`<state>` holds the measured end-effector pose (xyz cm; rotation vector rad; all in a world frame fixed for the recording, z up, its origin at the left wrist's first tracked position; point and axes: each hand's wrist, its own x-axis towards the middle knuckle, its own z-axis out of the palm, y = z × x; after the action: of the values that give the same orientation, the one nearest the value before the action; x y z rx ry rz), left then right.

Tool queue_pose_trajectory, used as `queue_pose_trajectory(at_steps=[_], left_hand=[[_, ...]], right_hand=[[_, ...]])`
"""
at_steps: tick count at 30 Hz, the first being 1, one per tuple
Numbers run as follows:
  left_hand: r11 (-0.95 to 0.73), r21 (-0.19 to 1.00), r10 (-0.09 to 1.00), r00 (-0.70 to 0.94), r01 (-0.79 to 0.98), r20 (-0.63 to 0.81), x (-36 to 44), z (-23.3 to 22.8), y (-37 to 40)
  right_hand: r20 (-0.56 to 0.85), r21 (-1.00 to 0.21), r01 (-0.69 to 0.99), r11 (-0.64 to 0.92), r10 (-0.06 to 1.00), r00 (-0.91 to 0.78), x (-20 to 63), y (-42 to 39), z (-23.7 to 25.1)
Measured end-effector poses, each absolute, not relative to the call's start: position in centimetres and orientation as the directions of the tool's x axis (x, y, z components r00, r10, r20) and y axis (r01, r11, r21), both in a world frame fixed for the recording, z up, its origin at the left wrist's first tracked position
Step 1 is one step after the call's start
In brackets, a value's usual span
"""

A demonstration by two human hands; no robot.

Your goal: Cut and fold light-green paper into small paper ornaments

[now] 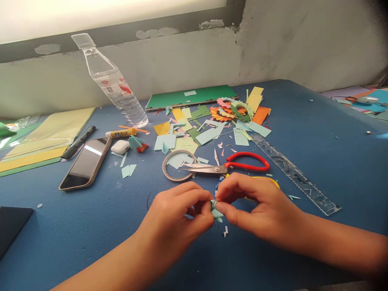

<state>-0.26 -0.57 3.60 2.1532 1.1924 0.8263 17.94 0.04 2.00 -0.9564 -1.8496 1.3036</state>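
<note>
A small pale-blue paper piece (216,211) is pinched between the left hand (177,216) and the right hand (257,208) above the blue table (318,153). Creases are best pressed firmly (fingertips close). Scissors (230,165) lie at 12 o'clock.

We see scissors (230,165) at center, tape (175,165) at nine o'clock of them, ruler (295,173) at three, phone (86,162) and bottle (109,81) toward ten.

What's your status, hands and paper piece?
Left hand and right hand both pinching small folded light-blue paper piece. Red-handled scissors just behind. Nothing blocking.
</note>
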Motion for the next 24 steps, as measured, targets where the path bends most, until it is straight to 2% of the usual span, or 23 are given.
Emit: queue_pose_trajectory(at_steps=[7,16,24], left_hand=[[-0.447,0.717,0.875,0.429,0.535,0.225,-0.4,3.6,-0.5],[-0.387,0.75,0.912,0.34,0.536,0.228,-0.6,4.1,-0.6],[-0.325,0.798,0.925,0.348,0.507,0.155,-0.2,4.5,-0.7]], right_hand=[[0.102,-0.953,0.198,0.229,0.86,-0.5,18.1,0.1,2.0],[0.139,-0.954,0.18,0.241,0.883,-0.448,18.1,0.3,2.4],[0.175,-0.937,0.203,0.283,0.887,-0.426,18.3,0.2,2.2]])
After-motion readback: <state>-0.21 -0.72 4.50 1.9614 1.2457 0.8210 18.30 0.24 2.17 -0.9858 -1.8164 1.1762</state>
